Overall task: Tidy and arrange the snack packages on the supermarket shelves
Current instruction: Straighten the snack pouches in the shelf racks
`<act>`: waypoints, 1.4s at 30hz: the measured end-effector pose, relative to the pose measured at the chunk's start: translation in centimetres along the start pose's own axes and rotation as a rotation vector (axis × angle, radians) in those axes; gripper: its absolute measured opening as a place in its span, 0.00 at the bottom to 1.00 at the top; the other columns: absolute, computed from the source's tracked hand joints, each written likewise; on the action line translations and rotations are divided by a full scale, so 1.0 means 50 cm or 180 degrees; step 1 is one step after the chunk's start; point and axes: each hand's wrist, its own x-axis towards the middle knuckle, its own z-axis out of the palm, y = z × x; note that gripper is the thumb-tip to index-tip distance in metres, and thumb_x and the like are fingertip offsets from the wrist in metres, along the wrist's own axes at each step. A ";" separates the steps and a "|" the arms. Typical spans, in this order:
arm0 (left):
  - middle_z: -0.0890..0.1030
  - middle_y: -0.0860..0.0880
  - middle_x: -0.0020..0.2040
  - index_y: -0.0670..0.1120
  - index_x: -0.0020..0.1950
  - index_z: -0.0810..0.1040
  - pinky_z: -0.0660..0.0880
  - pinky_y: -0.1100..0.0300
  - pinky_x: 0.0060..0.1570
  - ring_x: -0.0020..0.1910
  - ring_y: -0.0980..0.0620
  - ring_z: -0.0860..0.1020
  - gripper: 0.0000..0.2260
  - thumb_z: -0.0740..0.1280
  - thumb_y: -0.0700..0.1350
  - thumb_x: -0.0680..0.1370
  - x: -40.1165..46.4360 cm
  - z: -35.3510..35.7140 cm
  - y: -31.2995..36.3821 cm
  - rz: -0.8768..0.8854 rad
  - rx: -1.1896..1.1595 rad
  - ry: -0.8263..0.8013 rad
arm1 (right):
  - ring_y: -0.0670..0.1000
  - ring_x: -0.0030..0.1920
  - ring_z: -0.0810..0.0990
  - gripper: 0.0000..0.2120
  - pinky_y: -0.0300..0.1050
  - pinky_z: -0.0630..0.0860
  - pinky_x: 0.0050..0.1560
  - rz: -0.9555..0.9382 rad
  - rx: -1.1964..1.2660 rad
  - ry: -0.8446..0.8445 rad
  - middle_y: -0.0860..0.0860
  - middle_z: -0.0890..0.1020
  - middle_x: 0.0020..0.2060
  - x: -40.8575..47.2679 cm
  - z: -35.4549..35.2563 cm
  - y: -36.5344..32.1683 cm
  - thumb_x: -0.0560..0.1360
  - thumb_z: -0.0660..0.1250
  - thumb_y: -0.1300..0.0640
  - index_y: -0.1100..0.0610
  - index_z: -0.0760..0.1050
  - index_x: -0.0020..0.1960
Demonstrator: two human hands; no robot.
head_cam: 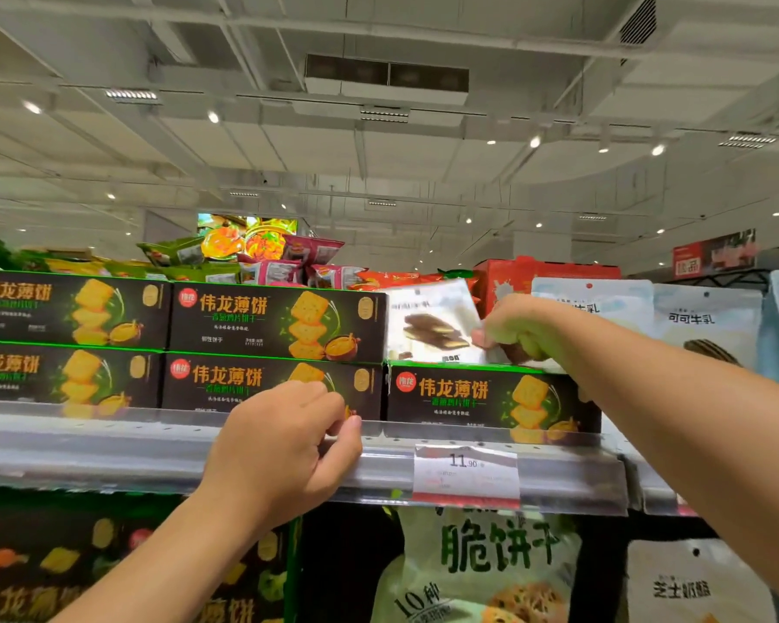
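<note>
I am looking into a supermarket aisle. Above the clear shelf rail [109, 447], identical black biscuit boxes [275, 323] stand stacked in rows; clipped to the rail's right part, a price label [466, 474] reads 11.90. High above the rail runs an open ceiling [378, 150] with spotlights and ducting.
</note>
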 end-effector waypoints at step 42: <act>0.81 0.50 0.30 0.47 0.35 0.80 0.72 0.56 0.31 0.31 0.50 0.78 0.10 0.78 0.50 0.67 0.311 0.105 0.447 -0.1377 -0.2494 0.0287 | 0.56 0.51 0.81 0.14 0.59 0.79 0.54 -0.0848 0.2149 0.1230 0.57 0.80 0.49 -0.236 -0.212 0.455 0.73 0.73 0.61 0.56 0.71 0.53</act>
